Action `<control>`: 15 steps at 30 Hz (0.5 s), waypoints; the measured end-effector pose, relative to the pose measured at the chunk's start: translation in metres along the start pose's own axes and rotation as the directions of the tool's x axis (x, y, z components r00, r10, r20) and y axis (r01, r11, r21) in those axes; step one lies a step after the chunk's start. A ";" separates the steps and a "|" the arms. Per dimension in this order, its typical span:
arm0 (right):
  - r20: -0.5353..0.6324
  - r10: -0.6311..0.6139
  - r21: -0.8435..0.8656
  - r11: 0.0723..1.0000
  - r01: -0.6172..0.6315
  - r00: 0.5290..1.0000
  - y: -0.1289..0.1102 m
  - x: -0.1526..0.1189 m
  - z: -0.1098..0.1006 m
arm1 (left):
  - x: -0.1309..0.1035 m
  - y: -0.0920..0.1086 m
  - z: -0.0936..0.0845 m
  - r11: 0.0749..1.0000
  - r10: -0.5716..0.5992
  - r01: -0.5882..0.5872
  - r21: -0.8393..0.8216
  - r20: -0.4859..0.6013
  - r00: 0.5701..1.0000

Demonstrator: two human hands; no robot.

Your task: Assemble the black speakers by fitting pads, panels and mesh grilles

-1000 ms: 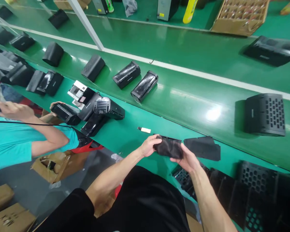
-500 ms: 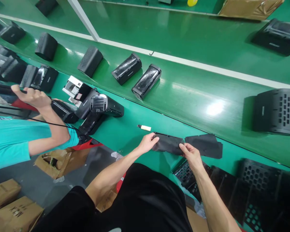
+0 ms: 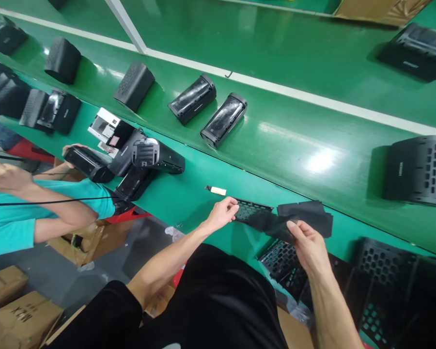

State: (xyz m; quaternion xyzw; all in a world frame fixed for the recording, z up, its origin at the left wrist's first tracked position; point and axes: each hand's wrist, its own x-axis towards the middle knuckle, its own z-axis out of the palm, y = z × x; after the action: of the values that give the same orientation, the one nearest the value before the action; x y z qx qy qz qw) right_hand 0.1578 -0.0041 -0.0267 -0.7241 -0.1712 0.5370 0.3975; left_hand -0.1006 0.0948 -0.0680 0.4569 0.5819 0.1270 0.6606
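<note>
1. I see the left hand [image 3: 222, 214] pinching the left end of a perforated panel [image 3: 247, 210], thumb against fingers.
2. The panel is black, long and narrow, with rows of small holes showing green through them; it lies over the near counter [image 3: 189, 198], though I can't tell whether it touches.
3. A thin, matte black sheet [image 3: 274, 226] covers the panel's right part, soft and slightly rumpled, running past its end.
4. The right hand [image 3: 308, 242] grips that sheet's far end between thumb and fingers.
5. Just beyond, flat dark sheets [image 3: 314, 215] overlap unevenly on the counter.
6. A pale-handled tool [image 3: 216, 190] lies near the left hand.
</note>
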 end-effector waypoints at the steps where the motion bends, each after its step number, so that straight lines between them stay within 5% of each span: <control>1: -0.020 -0.045 -0.028 0.999 0.044 0.999 -0.004 -0.005 0.000 | -0.001 0.001 0.001 1.000 0.004 -0.004 -0.010 0.003 1.000; 6: 0.114 -0.146 -0.347 0.921 0.177 0.983 -0.002 0.000 0.054 | -0.001 0.000 0.011 0.979 -0.046 0.084 -0.184 0.205 0.978; 9: 0.240 -0.098 -0.382 0.905 0.187 0.966 0.016 0.011 0.090 | 0.002 -0.002 0.014 0.998 -0.043 0.047 -0.028 0.126 0.991; 12: 0.264 -0.072 -0.353 0.921 0.166 0.962 0.033 0.018 0.085 | 0.004 -0.002 0.010 0.948 0.034 -0.028 0.317 -0.013 0.999; 15: 0.048 -0.127 -0.473 0.871 0.135 0.991 0.037 0.032 0.051 | 0.003 -0.002 0.002 0.834 0.078 0.015 0.551 -0.145 0.986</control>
State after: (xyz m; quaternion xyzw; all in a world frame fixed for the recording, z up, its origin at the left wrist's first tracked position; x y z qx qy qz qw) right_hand 0.1164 0.0145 -0.0808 -0.7819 -0.3492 0.4560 0.2422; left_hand -0.0989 0.0950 -0.0712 0.6253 0.6377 0.0019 0.4499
